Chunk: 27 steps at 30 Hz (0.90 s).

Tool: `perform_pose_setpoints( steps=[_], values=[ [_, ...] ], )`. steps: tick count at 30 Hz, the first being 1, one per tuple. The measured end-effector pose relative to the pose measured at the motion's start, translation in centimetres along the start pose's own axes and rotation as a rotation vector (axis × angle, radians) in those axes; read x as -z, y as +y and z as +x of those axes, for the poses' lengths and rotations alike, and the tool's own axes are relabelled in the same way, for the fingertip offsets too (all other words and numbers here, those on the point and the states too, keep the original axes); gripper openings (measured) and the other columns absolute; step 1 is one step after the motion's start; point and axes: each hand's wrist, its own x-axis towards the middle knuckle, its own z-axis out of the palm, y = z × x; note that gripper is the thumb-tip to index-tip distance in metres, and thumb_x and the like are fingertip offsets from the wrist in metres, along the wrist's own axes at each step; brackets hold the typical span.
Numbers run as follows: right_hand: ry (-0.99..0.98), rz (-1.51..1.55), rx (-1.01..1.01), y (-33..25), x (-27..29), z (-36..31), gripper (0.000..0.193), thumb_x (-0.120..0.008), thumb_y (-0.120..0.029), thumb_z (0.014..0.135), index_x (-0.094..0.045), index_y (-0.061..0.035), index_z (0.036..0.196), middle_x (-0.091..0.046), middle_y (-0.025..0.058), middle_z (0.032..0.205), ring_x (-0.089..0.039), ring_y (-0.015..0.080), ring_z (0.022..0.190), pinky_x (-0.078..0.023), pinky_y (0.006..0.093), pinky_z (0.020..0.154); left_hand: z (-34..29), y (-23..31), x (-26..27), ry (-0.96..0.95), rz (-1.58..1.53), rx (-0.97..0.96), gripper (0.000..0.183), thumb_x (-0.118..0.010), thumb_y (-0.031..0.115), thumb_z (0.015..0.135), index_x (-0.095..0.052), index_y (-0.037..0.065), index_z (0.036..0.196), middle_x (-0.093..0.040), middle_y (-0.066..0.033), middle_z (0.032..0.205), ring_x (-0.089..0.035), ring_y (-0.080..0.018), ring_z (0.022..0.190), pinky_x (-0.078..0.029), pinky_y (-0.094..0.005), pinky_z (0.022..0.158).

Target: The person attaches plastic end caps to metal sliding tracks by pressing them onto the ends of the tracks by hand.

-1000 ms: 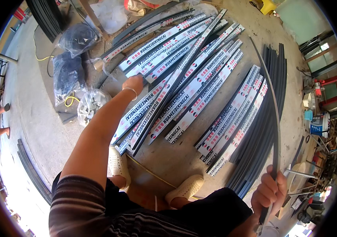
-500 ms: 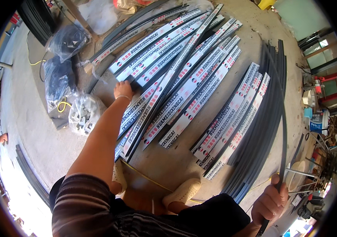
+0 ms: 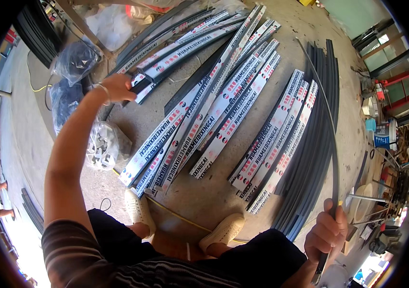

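Note:
My left hand (image 3: 118, 89) is closed round the near end of a dark profile bar (image 3: 143, 87) at the upper left. White printed film covers the bars (image 3: 190, 41) lying alongside it. At the lower right, my right hand (image 3: 327, 233) grips a long, thin dark strip (image 3: 331, 129). The strip rises in a curve, its far tip above the dark bars and its lower end showing under my fist. Several white-filmed profile bars (image 3: 228, 101) lie crossed on the floor between my hands. A smaller group of filmed bars (image 3: 281, 139) lies nearer the right hand.
Plain dark bars (image 3: 307, 158) are stacked at the right. Clear bags with small parts (image 3: 106, 144) and dark contents (image 3: 75, 62) stand at the left. A yellow cord (image 3: 178, 219) crosses the floor by my shoes (image 3: 223, 230). Buckets (image 3: 385, 137) and tools line the right side.
My left hand has moved left, and filmed bars have shifted up and left with it, baring floor in the middle of the pile. My right hand still holds the strip, whose tip has swung left.

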Motion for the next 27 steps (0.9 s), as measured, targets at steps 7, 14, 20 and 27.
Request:
perform_pose_setpoints(
  steps=[7, 14, 20, 27],
  values=[
    [0.009, 0.029, -0.022, -0.5, -0.2, -0.8, 0.042, -0.029, -0.026, 0.102, -0.044, 0.0073, 0.124, -0.042, 0.0016, 0.070, -0.045, 0.0112, 0.055, -0.040, 0.0265, 0.049, -9.2, 1.1, 0.8, -0.648, -0.600, -0.020, 0.036, -0.071, 0.032, 0.073, -0.067, 0.002, 0.091, -0.065, -0.0070, 0.082, -0.061, -0.0161, 0.081, -0.049, -0.0308, 0.076],
    [0.217, -0.130, -0.071, 1.1, -1.0, 0.7, 0.018, -0.054, -0.018, 0.093, -0.056, -0.0013, 0.099, -0.039, -0.0036, 0.061, -0.036, 0.0052, 0.045, -0.031, 0.0218, 0.040, -16.3, 6.9, -9.0, -0.916, -1.208, 0.100, 0.043, -0.066, 0.016, 0.081, -0.051, -0.003, 0.116, -0.065, -0.0124, 0.096, -0.064, -0.0203, 0.091, -0.051, -0.0353, 0.086],
    [0.195, -0.394, -0.010, 2.5, 0.0, 1.6, 0.017, -0.063, -0.014, 0.086, -0.054, -0.0027, 0.093, -0.047, -0.0009, 0.068, -0.042, 0.0078, 0.052, -0.038, 0.0236, 0.050, -11.5, 14.1, -11.5, -0.167, -0.706, 0.227, 0.038, -0.068, 0.024, 0.079, -0.057, 0.000, 0.106, -0.065, -0.0094, 0.086, -0.064, -0.0212, 0.065, -0.052, -0.0384, 0.052],
    [0.075, -0.313, 0.029, 1.9, 0.8, 1.0, 0.013, -0.062, -0.010, 0.087, -0.052, -0.0027, 0.089, -0.048, 0.0010, 0.070, -0.044, 0.0081, 0.053, -0.041, 0.0245, 0.052, -23.4, 18.5, 0.6, -0.910, -1.915, 0.045, 0.047, -0.046, 0.010, 0.087, -0.038, 0.002, 0.133, -0.046, -0.0015, 0.077, -0.048, -0.0113, 0.063, -0.045, -0.0327, 0.062]
  ],
)
